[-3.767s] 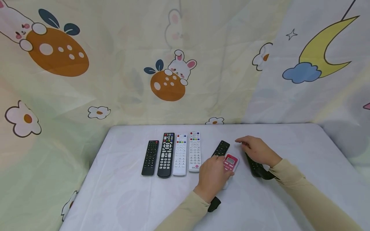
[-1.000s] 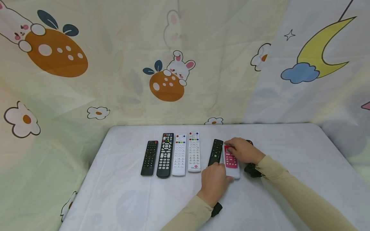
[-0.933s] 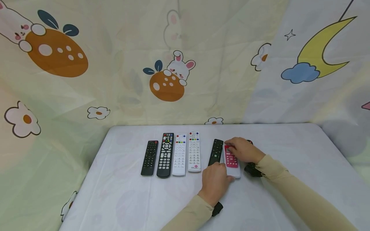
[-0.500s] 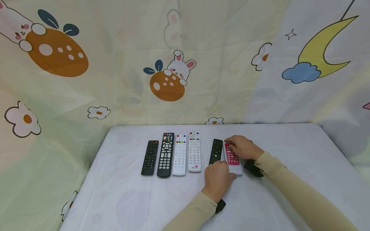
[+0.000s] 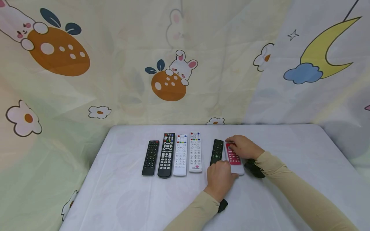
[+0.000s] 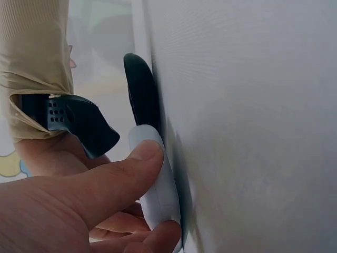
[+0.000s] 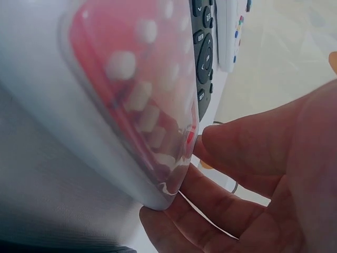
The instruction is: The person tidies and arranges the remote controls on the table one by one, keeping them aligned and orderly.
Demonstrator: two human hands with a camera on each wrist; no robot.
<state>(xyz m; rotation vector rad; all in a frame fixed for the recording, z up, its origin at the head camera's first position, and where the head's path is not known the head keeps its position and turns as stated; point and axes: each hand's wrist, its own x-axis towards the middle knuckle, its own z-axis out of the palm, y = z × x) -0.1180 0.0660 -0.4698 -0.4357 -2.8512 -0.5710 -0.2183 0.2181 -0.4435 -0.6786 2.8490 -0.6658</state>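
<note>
A white remote control with a red button panel lies between my two hands, nearly upright in the head view. My left hand pinches its near end; the left wrist view shows the thumb on the white casing and fingertips on the other side. At the far end, my right hand holds the remote by thumb and fingertips, which the right wrist view shows around the tip of the red panel. Just left lies a black remote, its near end hidden by my left hand.
Farther left stand a small black remote, a larger black one and two white ones, side by side. Another black remote lies beyond the held one, mostly hidden under the right wrist. A patterned cloth hangs behind the table.
My right hand has come left onto the red-and-white remote's far end. That remote and the black one beside it have turned straighter. Lately the red-and-white one has slid slightly away and right.
</note>
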